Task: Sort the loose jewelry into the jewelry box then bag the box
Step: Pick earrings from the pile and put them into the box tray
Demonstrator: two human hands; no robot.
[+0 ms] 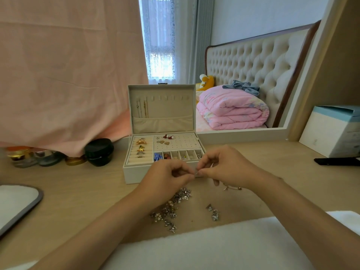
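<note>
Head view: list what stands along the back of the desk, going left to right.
small jars → black jar → jewelry box → blue-and-white carton

Wooden desk (78,182); pink cloth (68,65) beside a daylit lace-curtained window (159,45), tufted headboard (253,59)

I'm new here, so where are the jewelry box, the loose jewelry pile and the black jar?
jewelry box (134,175): head view, front wall.
loose jewelry pile (173,206): head view, its middle.
black jar (99,152): head view, its lid.
</note>
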